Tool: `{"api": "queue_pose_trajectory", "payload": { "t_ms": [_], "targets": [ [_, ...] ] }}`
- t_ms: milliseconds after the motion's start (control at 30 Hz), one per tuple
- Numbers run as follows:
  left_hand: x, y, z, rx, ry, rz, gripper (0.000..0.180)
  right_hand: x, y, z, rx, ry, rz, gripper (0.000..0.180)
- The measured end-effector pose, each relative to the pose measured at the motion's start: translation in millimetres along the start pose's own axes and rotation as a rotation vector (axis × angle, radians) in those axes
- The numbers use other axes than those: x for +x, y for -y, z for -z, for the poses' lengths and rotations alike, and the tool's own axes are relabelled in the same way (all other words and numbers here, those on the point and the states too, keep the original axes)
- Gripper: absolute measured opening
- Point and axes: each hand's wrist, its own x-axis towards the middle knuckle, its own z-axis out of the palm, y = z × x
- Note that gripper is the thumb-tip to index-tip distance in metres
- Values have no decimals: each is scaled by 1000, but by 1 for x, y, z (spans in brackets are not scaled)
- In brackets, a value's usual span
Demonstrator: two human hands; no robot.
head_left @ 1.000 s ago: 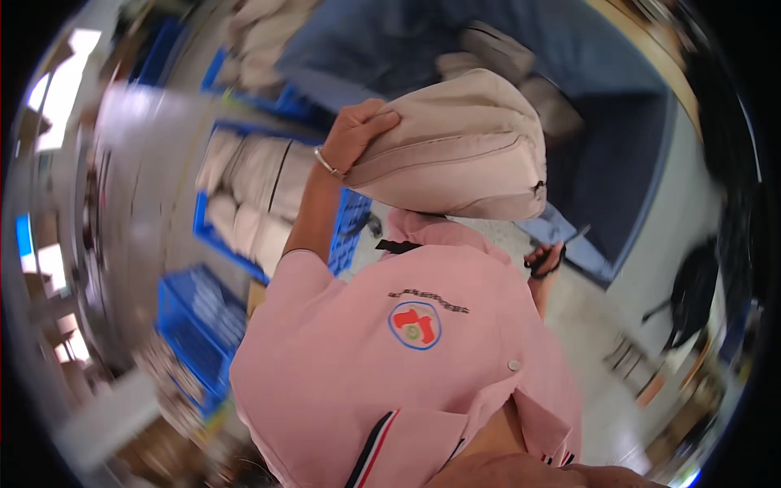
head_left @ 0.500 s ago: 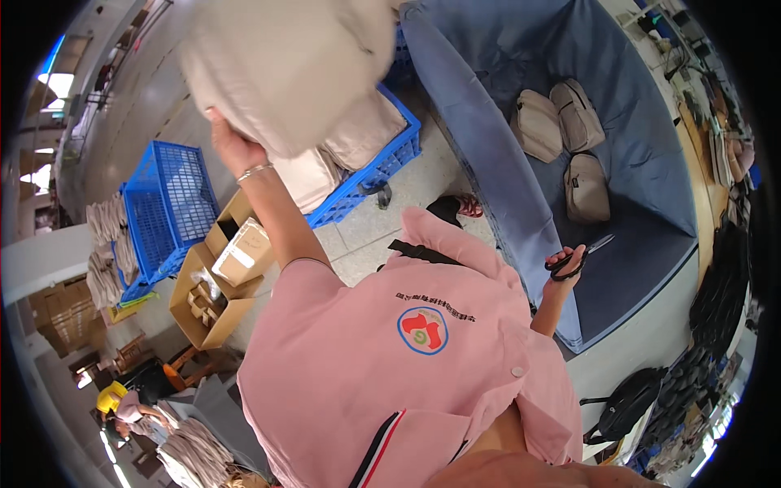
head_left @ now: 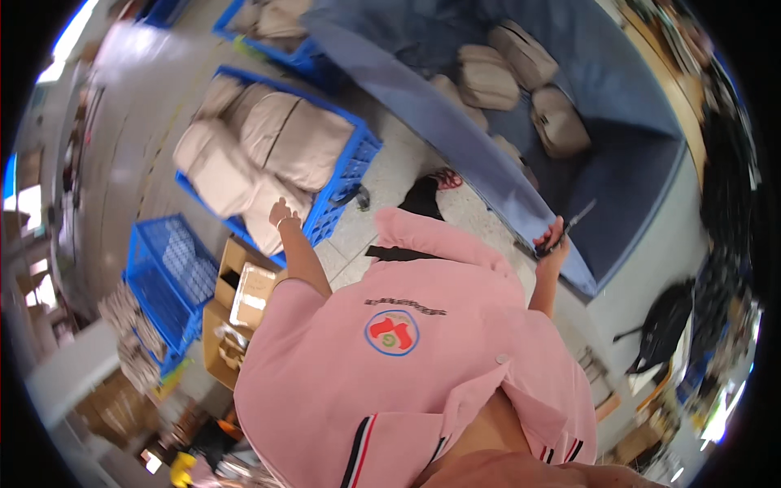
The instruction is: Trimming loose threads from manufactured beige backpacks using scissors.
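Observation:
Beige backpacks (head_left: 297,138) are piled in a blue plastic crate (head_left: 346,175) at the upper left. My left hand (head_left: 285,213) is over the near part of that pile, its fingers loosely apart and holding nothing I can see. Whether it touches the beige fabric (head_left: 267,224) below, I cannot tell. On the right, my right hand (head_left: 553,241) is closed around the black handles of a pair of scissors (head_left: 579,214). The blades point up and away, over the edge of a large grey-blue fabric-lined bin (head_left: 630,175).
Several beige bags (head_left: 561,122) lie inside the bin. Another blue crate (head_left: 305,61) stands beyond the full one. At the left are a tilted blue crate (head_left: 159,285) and an open cardboard box (head_left: 218,346). A black backpack (head_left: 663,325) lies at the right.
The beige backpack my left hand held up is out of that hand; backpacks now show heaped in the crate. My left hand has come down. The scissors stay in my right hand.

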Motion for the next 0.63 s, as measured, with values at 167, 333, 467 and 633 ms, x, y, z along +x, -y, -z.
{"api": "queue_pose_trajectory", "payload": {
  "t_ms": [167,333,467,633],
  "targets": [
    [-10,-124,51,-609,-430,-79,35,17,2,18,-166,-134,138,18],
    [-7,-341,130,-779,-372,-661,30,55,0,54,-298,-381,347,27],
    [-69,-536,105,-615,-27,-1130,27,83,17,61,-798,-654,272,31],
    [-60,-675,-16,-230,643,-1009,27,149,-4,47,-930,-766,363,48]
  ]
}}
